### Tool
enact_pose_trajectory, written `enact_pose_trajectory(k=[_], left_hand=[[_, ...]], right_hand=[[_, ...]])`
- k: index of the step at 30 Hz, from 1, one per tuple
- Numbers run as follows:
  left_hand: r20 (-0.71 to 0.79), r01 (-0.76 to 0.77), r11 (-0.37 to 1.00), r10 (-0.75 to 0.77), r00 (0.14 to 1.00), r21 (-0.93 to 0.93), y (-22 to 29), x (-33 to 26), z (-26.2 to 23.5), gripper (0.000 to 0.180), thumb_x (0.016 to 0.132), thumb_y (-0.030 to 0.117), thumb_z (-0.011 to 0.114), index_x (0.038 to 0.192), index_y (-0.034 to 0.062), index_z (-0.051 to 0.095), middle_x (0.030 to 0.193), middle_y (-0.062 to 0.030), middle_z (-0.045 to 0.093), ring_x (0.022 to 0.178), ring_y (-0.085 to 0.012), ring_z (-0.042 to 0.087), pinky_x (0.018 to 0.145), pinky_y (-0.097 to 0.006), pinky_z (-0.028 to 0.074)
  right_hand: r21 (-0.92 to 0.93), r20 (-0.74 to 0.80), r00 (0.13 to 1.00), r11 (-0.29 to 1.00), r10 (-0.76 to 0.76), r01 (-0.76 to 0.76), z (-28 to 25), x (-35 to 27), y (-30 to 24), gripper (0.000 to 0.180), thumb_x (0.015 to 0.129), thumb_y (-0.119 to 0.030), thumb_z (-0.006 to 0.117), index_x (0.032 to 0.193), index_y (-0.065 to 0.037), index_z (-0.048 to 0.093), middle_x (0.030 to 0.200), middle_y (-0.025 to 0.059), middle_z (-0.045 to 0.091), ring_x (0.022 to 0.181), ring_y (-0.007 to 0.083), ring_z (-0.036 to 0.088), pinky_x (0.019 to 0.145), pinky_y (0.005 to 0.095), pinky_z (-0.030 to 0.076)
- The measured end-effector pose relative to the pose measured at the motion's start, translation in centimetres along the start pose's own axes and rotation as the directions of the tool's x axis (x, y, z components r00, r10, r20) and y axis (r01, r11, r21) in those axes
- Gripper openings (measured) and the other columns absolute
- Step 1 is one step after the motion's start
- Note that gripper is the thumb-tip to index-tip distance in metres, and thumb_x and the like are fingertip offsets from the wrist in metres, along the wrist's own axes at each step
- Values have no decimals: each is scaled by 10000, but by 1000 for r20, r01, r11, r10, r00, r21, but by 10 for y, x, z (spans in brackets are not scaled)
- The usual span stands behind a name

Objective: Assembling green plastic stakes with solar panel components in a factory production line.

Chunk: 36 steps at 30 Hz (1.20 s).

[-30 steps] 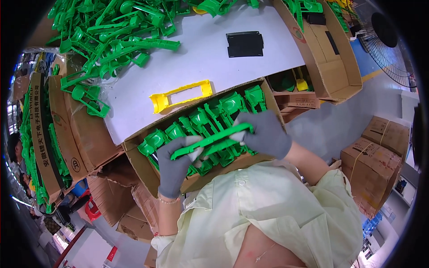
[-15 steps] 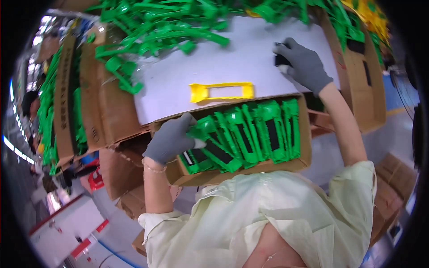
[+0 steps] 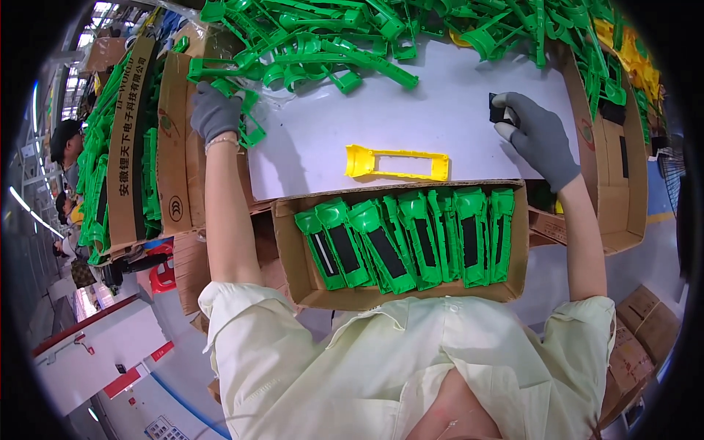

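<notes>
Now brown cardboard box (image 3: 293, 249) at bench (image 3: 440, 125) near edge, packed with green housings (image 3: 411, 242) bearing black rectangular labels. Left hand (image 3: 213, 110) has moved up from the box to the left edge, grip closed on green part (image 3: 246, 121). Right hand (image 3: 539, 136) pinches small black piece (image 3: 499, 110) near the right edge. Yellow frame (image 3: 396, 163) lies flat mid-bench.

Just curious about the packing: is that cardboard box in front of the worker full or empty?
Nearly full: the cardboard box holds a row of green parts spanning almost its width.
</notes>
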<state>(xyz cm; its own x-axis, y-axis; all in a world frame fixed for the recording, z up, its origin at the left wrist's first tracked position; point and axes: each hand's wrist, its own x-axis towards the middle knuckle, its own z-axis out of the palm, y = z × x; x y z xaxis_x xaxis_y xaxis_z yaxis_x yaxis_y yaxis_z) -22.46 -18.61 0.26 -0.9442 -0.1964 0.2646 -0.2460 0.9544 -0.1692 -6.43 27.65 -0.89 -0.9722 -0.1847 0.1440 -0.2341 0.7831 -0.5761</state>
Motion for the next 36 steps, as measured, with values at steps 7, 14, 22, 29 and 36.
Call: enact_pose_trajectory(k=[7, 14, 22, 29, 36], left_hand=[[-48, 65, 970, -78, 996, -235, -33, 4, 11, 686, 649, 338, 742, 1185, 27, 448, 1024, -178, 590, 870, -308, 647, 709, -406, 532], [294, 309, -88, 154, 943, -947, 19, -119, -89, 446, 766, 12, 591, 1187, 35, 446, 941, -93, 568, 744, -201, 629, 602, -297, 543], [548, 738, -373, 501, 670, -562, 82, -232, -80, 503, 800, -27, 588, 1261, 62, 408, 1162, -137, 549, 951, -267, 629, 771, -309, 549], [541, 844, -304, 660, 521, -442, 82, -226, -69, 412, 864, 37, 574, 1252, 16, 439, 1105, -118, 583, 925, -240, 636, 742, -257, 544], [549, 758, -229, 568, 613, -610, 91, -241, -76, 274, 874, 67, 602, 1116, -56, 566, 972, -113, 625, 823, -225, 656, 659, -257, 557]], right_hand=[[228, -85, 987, 967, 138, -115, -28, -31, -17, 183, 828, -98, 638, 988, -34, 574, 818, 12, 539, 713, 86, 511, 628, 229, 405], [545, -225, 915, 822, 334, -166, -18, -72, -24, 94, 902, -133, 570, 952, -55, 553, 743, -32, 518, 572, 10, 444, 477, 162, 324], [796, 242, 850, 405, 468, -449, 2, -72, -92, 168, 853, -155, 593, 933, -69, 472, 693, 68, 633, 442, 37, 483, 368, 161, 349], [759, 313, 841, 415, 442, -501, 32, -75, -83, 252, 880, -212, 603, 1011, -30, 488, 723, 59, 643, 495, 38, 505, 410, 164, 372], [720, 296, 882, 521, 367, -459, 15, -67, -91, 274, 879, -183, 601, 1090, -16, 549, 733, 44, 644, 508, 28, 505, 439, 163, 382]])
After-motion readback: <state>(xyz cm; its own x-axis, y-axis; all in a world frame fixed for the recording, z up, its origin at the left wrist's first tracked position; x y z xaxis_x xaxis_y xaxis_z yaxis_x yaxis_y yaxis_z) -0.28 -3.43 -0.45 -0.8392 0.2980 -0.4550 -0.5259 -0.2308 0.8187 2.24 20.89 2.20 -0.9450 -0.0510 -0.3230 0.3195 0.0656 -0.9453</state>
